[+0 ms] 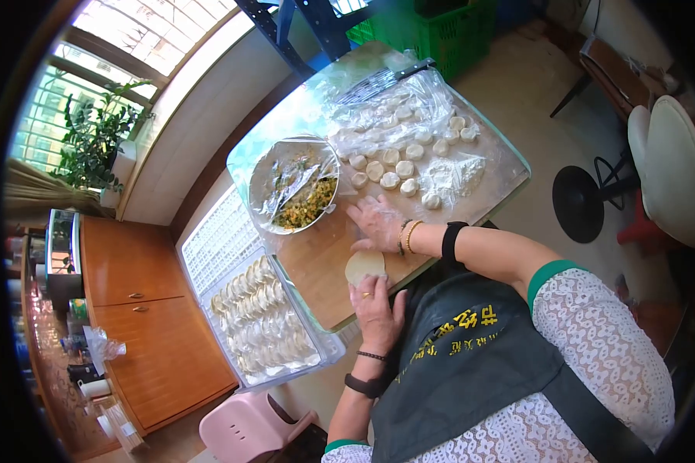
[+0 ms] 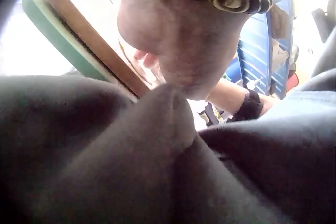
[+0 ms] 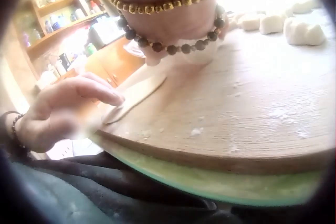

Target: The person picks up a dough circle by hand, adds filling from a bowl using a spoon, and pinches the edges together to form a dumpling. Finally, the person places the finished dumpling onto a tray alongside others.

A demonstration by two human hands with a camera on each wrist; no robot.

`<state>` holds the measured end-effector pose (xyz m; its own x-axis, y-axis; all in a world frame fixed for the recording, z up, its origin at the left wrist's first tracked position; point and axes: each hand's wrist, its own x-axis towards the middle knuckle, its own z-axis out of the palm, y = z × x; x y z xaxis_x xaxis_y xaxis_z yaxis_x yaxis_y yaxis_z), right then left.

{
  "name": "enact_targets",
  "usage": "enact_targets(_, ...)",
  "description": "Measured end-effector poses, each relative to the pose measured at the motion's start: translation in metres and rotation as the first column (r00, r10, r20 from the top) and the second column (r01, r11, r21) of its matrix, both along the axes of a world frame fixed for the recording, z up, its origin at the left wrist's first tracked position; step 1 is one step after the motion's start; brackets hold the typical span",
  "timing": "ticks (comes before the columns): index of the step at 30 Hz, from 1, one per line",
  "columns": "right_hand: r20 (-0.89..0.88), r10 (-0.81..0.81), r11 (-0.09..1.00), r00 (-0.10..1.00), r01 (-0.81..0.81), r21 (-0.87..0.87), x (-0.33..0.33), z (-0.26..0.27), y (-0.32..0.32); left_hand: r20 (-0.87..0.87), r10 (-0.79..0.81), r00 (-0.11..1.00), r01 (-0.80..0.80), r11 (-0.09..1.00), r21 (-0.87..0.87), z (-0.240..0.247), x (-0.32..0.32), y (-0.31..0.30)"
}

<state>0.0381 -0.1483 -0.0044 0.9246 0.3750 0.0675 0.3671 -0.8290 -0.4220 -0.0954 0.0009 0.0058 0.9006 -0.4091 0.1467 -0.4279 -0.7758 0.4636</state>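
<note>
A round, flat dough wrapper (image 1: 365, 267) lies on the wooden board (image 1: 316, 270) near its front edge. My left hand (image 1: 377, 312) rests its fingertips on the wrapper's near edge, the thumb standing apart. In the right wrist view, the left hand (image 3: 63, 108) lays a nearly straight finger on the thin wrapper (image 3: 137, 98). My right hand (image 1: 378, 220) lies palm down just beyond the wrapper, fingers spread. What is under that palm is hidden. In the left wrist view, the hand's fingers are mostly hidden behind the wrist and dark cloth (image 2: 131, 145).
A bowl of chopped filling (image 1: 305, 208), partly covered in plastic, stands beyond the hands. Several dough pieces (image 1: 390, 180), loose flour (image 1: 455, 176) and a knife (image 1: 413, 69) on plastic film lie farther off. A tray (image 1: 328, 351) of folded dumplings stands left of the board.
</note>
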Motion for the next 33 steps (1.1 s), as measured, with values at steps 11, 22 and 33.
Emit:
enact_targets(11, 0.145, 0.208, 0.955, 0.967, -0.233, 0.183, -0.043, 0.014, -0.025, -0.010, -0.119, 0.993, 0.120, 0.990, 0.072, -0.004, 0.006, -0.012)
enact_targets(22, 0.039, -0.004, 0.997, 0.999, 0.001, 0.077, -0.006, -0.005, -0.023, -0.029, -0.147, 0.989, 0.149, 0.986, 0.074, 0.002, 0.002, -0.016)
enact_targets(33, 0.099, 0.143, 0.974, 0.985, -0.157, 0.161, -0.021, 0.010, -0.020, 0.019, -0.055, 0.998, 0.054, 0.998, 0.035, -0.002, 0.004, -0.006)
